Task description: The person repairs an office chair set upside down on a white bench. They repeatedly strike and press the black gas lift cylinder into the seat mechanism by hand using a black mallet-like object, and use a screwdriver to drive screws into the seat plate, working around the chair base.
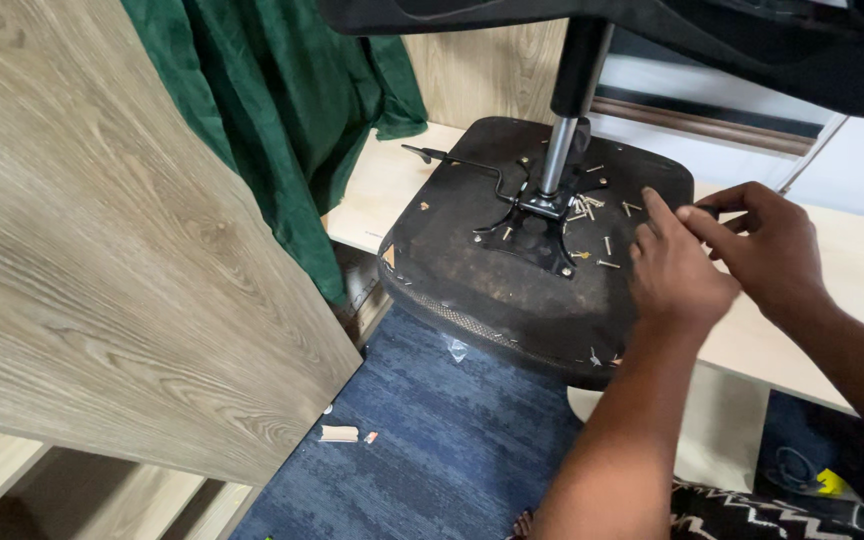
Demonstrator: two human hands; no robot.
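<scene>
Head view shows your two hands meeting at the right side of an upside-down chair seat [512, 290]. Your left hand [677, 270] lies flat on the black underside with its fingers stretched up. Your right hand [767, 250] is curled, its fingertips pinched narrow on a small dark thing; it is too small to tell what it is.

The seat lies bottom-up on the pale wooden counter [382, 190], in the middle of the frame, and its near edge hangs over the blue carpet [432, 440]. A shiny metal post [558, 155] stands up from a black metal plate [537, 235] in the middle of the seat. That plate looks like it sits in place on the seat. Lots of small screws [592, 205] lie loose around it, so I think the screwing work is not finished. A thin black lever [462, 165] sticks out to the upper left.

The seat bottom looks rough, dusty and scratched, and it is round at the corners. The counter is smooth and light. A soft green cloth [282, 110] hangs in folds at the upper left. A big wood-grain board [102, 250] fills the left side. A small wood scrap [339, 433] lies on the fuzzy carpet.
</scene>
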